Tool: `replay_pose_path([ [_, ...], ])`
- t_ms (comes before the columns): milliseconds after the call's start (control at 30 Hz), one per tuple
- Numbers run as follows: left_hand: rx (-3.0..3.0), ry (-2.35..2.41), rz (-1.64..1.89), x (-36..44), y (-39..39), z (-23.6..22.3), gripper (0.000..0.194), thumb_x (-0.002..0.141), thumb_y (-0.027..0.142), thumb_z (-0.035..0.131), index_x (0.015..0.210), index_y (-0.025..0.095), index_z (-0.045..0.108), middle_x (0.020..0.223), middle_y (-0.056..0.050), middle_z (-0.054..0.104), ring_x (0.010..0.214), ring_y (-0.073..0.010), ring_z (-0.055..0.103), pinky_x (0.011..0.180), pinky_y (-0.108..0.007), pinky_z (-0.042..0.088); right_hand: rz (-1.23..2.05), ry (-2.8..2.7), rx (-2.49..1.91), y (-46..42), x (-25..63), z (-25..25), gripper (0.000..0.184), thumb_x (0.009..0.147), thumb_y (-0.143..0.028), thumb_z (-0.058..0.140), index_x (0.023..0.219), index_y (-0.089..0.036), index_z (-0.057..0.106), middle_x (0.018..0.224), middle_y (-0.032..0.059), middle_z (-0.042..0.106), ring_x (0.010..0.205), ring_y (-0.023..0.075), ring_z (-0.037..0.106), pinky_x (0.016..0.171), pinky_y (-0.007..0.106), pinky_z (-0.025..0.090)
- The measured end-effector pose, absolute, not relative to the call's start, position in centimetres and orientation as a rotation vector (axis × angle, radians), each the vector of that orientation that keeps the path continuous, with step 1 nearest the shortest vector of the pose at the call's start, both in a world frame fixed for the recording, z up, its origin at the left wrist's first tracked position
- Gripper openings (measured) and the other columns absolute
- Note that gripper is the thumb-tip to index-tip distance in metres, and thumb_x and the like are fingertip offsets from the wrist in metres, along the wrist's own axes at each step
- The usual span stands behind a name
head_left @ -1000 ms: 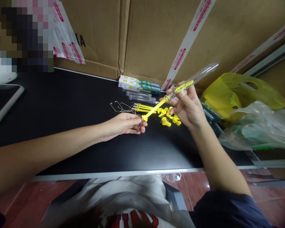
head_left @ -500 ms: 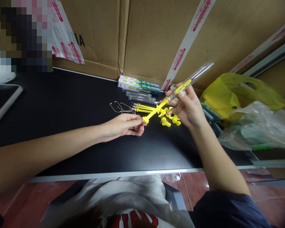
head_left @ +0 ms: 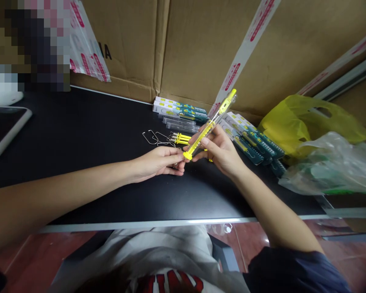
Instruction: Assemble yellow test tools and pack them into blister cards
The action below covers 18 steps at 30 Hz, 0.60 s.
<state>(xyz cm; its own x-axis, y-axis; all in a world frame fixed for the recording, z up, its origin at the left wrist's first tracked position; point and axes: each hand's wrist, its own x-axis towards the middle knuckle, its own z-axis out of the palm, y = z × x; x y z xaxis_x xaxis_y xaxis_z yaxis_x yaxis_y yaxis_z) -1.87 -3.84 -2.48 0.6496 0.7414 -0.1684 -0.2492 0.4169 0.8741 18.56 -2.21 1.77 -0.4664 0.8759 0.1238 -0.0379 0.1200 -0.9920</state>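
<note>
Head view: yellow rod [head_left: 224,107] sits inside a clear tube [head_left: 215,118], held above the table [head_left: 116,203] and slanting up and away toward the right. Left hand [head_left: 163,162]: thumb and fingers pinched at the rod's lower yellow end. Right hand [head_left: 222,150]: closed around the tube near mid-length; upper end projects beyond its fingers. Hands near each other, lower end between them. Beyond left hand, on the table: wire hooks [head_left: 153,138], spare yellow rods [head_left: 181,137]; printed boxes [head_left: 179,109] farther back.
</note>
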Motion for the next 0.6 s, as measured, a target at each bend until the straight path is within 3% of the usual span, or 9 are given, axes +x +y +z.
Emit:
replay_pose_path([
  [267, 0.880, 0.598, 0.669, -1.89, -4.01, -2.09, 0.020, 0.077, 0.030, 0.075, 0.081, 0.012, 0.065, 0.076, -0.001, 0.062, 0.073, -0.0113, 0.061, 0.086, -0.035, 0.052, 1.400, -1.608, -0.830, -2.44, 18.49, 1.78, 0.030, 0.084, -0.036, 0.068, 0.102, -0.026, 0.047, 0.100, 0.0017, 0.068, 0.088, 0.0180, 0.072, 0.058, 0.026, 0.063],
  [600, 0.932, 0.578, 0.655, -1.94, -3.90, -2.42, 0.019, 0.083, 0.029, 0.070, 0.083, 0.012, 0.062, 0.077, 0.000, 0.061, 0.074, -0.0099, 0.060, 0.086, -0.034, 0.053, 1.403, -1.629, -0.813, -2.36, 18.46, 1.34, 0.036, 0.083, -0.038, 0.069, 0.105, -0.024, 0.044, 0.100, 0.0027, 0.068, 0.083, 0.0157, 0.071, 0.056, 0.024, 0.063],
])
